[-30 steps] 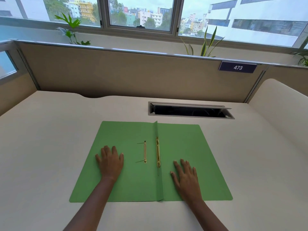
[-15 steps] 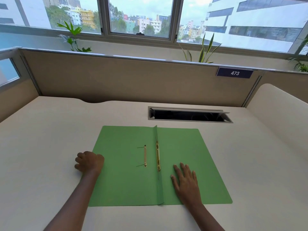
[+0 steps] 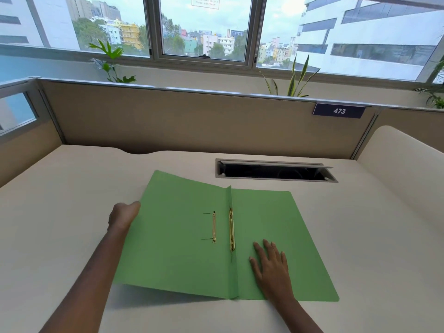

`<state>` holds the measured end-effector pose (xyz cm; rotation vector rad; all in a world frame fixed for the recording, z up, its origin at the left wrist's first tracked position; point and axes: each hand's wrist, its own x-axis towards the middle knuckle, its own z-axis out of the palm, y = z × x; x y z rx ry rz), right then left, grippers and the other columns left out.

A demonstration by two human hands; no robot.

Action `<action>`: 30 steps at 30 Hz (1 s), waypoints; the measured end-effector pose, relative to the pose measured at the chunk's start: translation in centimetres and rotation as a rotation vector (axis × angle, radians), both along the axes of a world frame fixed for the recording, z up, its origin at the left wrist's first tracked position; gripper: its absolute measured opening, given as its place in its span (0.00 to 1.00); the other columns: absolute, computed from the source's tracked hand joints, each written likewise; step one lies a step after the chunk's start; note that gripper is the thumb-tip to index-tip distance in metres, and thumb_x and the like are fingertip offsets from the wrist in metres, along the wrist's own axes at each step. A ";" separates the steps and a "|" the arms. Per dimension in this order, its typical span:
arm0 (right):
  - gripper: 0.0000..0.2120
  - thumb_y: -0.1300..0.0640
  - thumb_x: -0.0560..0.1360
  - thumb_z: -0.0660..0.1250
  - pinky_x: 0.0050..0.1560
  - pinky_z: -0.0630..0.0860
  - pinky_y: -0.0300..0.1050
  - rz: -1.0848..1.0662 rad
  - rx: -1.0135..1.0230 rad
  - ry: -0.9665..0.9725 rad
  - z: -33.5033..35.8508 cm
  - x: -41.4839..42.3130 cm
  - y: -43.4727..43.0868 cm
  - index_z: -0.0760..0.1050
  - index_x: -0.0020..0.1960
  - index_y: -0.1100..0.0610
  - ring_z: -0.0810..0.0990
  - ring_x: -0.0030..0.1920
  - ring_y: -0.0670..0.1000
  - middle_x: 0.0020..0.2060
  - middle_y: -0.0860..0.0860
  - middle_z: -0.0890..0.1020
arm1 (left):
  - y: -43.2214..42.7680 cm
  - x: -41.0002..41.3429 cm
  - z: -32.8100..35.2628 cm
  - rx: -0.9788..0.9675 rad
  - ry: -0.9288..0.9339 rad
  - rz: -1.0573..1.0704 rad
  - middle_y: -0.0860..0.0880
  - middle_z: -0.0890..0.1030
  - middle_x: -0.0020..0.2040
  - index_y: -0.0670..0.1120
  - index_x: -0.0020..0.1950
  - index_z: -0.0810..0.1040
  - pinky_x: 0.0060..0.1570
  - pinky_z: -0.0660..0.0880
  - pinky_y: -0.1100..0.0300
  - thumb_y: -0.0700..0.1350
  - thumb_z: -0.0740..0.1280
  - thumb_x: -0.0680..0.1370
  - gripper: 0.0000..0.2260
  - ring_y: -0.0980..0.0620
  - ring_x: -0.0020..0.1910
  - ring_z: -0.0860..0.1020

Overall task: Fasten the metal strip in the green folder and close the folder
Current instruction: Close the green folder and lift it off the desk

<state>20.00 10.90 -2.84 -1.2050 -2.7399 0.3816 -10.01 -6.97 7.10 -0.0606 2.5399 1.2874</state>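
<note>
Green folder (image 3: 182,236) closing: left hand (image 3: 123,216) grips its raised left cover; right hand (image 3: 271,267), open, pins the right; next, swing over.

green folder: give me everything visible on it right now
The green folder is plain matte card, lying open on the pale desk. Its right cover lies flat, pressed by the right hand, palm down. The left hand grips the left cover's outer edge and lifts it, so a shadow shows under its near edge. A raised crease runs along the spine. A gold metal strip sits by the spine; a second gold bar with two thin prongs lies on the left cover. No papers inside.
</note>
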 end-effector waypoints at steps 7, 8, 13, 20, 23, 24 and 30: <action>0.19 0.51 0.80 0.54 0.70 0.63 0.48 -0.024 -0.256 0.264 3.5 -0.4 0.7 0.66 0.69 0.57 0.67 0.69 0.53 0.69 0.58 0.69 | 2.4 2.0 7.1 0.437 0.020 -0.237 0.48 0.72 0.32 0.45 0.38 0.73 0.29 0.62 0.63 0.41 0.60 0.77 0.08 0.53 0.26 0.69; 0.18 0.53 0.80 0.55 0.68 0.66 0.47 -0.046 -0.310 0.358 4.3 -0.5 0.7 0.67 0.67 0.59 0.69 0.67 0.54 0.67 0.59 0.71 | 2.9 2.8 7.8 0.490 0.050 -0.281 0.49 0.73 0.32 0.45 0.44 0.74 0.29 0.64 0.64 0.41 0.59 0.78 0.07 0.56 0.24 0.72; 0.17 0.55 0.81 0.53 0.61 0.70 0.46 -0.116 -0.458 0.625 8.8 -0.6 1.6 0.71 0.63 0.63 0.75 0.58 0.54 0.62 0.62 0.76 | 5.9 8.0 9.8 0.637 0.286 -0.524 0.48 0.78 0.40 0.41 0.57 0.74 0.30 0.75 0.75 0.39 0.55 0.81 0.10 0.57 0.35 0.77; 0.25 0.49 0.81 0.47 0.60 0.72 0.52 -0.144 -0.843 0.908 13.9 0.6 4.2 0.68 0.65 0.65 0.75 0.58 0.58 0.61 0.62 0.75 | 10.2 14.0 6.5 0.569 0.302 -0.870 0.36 0.75 0.63 0.38 0.67 0.68 0.60 0.74 0.49 0.39 0.54 0.81 0.15 0.42 0.60 0.76; 0.28 0.43 0.80 0.45 0.54 0.75 0.50 -0.182 -1.015 0.999 15.3 1.5 5.4 0.69 0.64 0.63 0.77 0.51 0.57 0.54 0.58 0.77 | 11.8 15.8 3.8 0.486 0.225 -0.990 0.40 0.69 0.70 0.41 0.70 0.66 0.69 0.68 0.45 0.42 0.56 0.81 0.18 0.43 0.68 0.70; 0.28 0.42 0.79 0.45 0.48 0.76 0.49 -0.198 -1.061 1.013 15.7 1.9 5.9 0.70 0.62 0.62 0.79 0.47 0.56 0.50 0.57 0.79 | 12.3 16.5 2.7 0.428 0.229 -1.025 0.41 0.67 0.72 0.42 0.71 0.65 0.72 0.64 0.47 0.43 0.57 0.81 0.19 0.45 0.71 0.67; 0.26 0.40 0.78 0.51 0.26 0.78 0.39 -0.248 -1.087 0.907 16.4 5.4 8.9 0.80 0.44 0.57 0.81 0.25 0.51 0.26 0.52 0.82 | 13.6 18.3 -2.8 -0.009 0.281 -1.242 0.46 0.52 0.78 0.47 0.76 0.52 0.77 0.51 0.46 0.51 0.56 0.81 0.25 0.49 0.77 0.50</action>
